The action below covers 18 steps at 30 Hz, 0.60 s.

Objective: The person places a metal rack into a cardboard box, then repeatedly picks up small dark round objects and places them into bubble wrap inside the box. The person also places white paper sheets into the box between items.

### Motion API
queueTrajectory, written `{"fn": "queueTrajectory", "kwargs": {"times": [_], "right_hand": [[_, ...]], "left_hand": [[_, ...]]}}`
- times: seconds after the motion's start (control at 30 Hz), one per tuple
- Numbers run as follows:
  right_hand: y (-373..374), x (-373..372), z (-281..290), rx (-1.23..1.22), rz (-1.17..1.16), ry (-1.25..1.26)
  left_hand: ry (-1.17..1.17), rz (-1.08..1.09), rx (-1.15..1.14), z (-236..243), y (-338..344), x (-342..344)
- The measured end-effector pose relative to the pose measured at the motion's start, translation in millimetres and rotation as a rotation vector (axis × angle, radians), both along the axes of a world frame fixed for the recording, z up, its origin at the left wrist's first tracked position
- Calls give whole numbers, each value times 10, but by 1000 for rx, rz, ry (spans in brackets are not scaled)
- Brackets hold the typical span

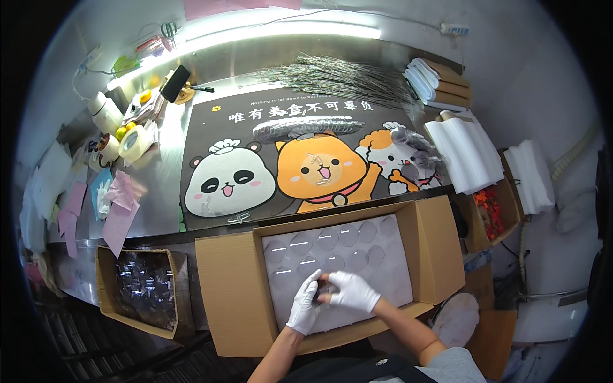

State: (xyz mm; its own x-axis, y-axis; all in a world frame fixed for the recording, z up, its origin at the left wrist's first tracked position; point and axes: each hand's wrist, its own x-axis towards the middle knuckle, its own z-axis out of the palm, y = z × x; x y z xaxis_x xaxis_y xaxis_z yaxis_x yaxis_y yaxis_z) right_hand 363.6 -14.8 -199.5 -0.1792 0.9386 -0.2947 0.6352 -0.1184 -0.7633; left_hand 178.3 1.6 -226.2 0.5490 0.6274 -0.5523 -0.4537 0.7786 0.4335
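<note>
My left hand and my right hand wear white gloves, with bare fingertips showing on the right. They meet over the near half of an open cardboard box. The fingers of both curl toward each other in a pinch; whatever lies between them is too small or see-through to make out. Beneath them a white foam sheet lines the box. Transparent round discs lie on it in rows, just beyond my fingers, some catching the light.
A mat with cartoon animals covers the bench, holding a row of stacked transparent discs and a bundle of thin wires. A smaller box of shiny pieces stands left. Tape rolls and white foam sheets flank the mat.
</note>
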Motion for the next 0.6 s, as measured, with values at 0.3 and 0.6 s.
{"fn": "queueTrajectory", "kwargs": {"times": [0.3, 0.6], "right_hand": [[-403, -127, 190, 85, -362, -51], [-289, -596, -234, 103, -79, -203]], "left_hand": [[-173, -65, -222, 43, -103, -349], [217, 26, 235, 570, 438, -685]]}}
